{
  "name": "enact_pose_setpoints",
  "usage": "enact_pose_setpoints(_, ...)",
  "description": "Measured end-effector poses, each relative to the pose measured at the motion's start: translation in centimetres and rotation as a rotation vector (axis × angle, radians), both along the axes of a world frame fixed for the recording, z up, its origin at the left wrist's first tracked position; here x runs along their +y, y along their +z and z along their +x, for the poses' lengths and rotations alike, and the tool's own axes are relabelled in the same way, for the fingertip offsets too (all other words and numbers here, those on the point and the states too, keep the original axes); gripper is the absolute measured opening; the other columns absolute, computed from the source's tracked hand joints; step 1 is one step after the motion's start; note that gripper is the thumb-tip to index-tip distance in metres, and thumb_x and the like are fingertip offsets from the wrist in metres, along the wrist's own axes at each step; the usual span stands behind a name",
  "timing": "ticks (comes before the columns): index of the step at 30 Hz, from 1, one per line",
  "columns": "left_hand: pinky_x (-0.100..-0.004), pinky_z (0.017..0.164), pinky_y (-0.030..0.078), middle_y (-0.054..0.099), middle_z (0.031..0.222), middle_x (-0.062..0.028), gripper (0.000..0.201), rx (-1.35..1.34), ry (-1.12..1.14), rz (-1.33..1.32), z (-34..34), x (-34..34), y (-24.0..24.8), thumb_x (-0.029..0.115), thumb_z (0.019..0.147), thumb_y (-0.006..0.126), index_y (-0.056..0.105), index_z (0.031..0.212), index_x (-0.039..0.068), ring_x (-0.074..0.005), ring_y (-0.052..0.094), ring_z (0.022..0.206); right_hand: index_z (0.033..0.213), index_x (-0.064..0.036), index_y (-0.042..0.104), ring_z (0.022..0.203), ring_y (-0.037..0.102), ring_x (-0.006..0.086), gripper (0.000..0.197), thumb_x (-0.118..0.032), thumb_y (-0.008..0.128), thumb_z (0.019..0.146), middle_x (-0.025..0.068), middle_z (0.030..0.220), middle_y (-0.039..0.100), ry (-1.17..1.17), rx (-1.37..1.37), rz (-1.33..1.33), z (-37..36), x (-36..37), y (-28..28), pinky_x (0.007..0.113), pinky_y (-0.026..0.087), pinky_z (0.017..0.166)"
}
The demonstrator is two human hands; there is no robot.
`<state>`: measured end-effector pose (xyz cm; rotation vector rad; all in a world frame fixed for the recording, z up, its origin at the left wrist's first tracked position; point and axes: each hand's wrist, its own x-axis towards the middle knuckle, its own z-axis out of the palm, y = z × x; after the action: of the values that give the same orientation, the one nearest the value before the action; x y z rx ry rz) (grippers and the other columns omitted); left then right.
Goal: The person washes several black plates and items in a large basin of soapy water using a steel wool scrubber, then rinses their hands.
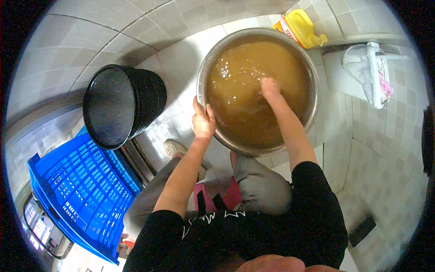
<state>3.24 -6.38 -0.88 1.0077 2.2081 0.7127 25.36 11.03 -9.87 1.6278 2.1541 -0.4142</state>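
A wide round metal basin [202, 68] stands on the tiled floor, filled with murky brown water [244, 113]. My left hand [203, 122] grips the basin's rim at its near left side. Into the middle of the water reaches my right hand [270, 87]; its fingers are under the surface, so whether they hold anything is hidden. Ripples and bright reflections show around that hand. Nothing lying in the basin can be made out through the cloudy water.
A tall stack of round black trays [111, 106] stands to the left. Nearer on that side is a blue slatted plastic crate [86, 195]. A yellow jug [301, 29] touches the far wall behind the basin. A white bin with a clear bag [360, 63] is at the right.
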Motion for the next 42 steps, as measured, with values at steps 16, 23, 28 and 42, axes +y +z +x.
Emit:
enact_pose_setpoints(16,-0.0460,0.057,0.047,0.061,0.067,-0.0218,0.059,-0.040,-0.023,0.001,-0.4,-0.4,-0.8,0.022,0.089,0.047,0.014,0.136,0.007,-0.0410,0.059,0.061,0.111,-0.0009,0.053,0.088,0.055,0.0413,0.034,-0.015,0.050,0.081,0.0255,0.101,0.054,-0.128,0.428,0.668,-6.9,11.5,9.6,0.047,0.046,0.078)
enact_pose_setpoints(23,-0.0457,0.056,0.047,0.061,0.068,-0.0218,0.053,-0.089,-0.028,0.030,0.6,0.1,-0.3,0.022,0.091,0.044,0.018,0.135,0.006,-0.0401,0.060,0.060,0.106,-0.0033,0.055,0.078,0.058,0.0399,0.027,-0.011,0.050,0.081,0.0244,0.096,0.053,-0.108,0.608,0.386,-14.6,7.8,6.0,0.046,0.050,0.067)
enact_pose_setpoints(28,-0.0388,0.051,0.049,0.062,0.068,-0.0158,0.052,-0.043,0.038,0.466,-3.5,-1.4,-3.1,0.037,0.094,0.036,0.028,0.135,0.007,-0.0291,0.059,0.052,0.116,0.0010,0.043,0.095,0.054,0.0440,0.039,-0.030,0.035,0.093,0.0285,0.112,0.049,0.212,0.618,0.063,-19.6,-2.1,10.8,0.048,0.042,0.086)
enact_pose_setpoints(42,-0.0289,0.053,0.048,0.060,0.088,-0.0144,0.065,-0.475,0.338,0.030,-6.3,0.7,-0.9,0.056,0.091,0.031,0.040,0.129,0.004,-0.0177,0.059,0.061,0.119,-0.0018,0.045,0.097,0.052,0.0443,0.042,-0.031,0.046,0.089,0.0294,0.107,0.050,-0.411,0.807,-0.408,-17.0,-8.4,16.2,0.048,0.042,0.085)
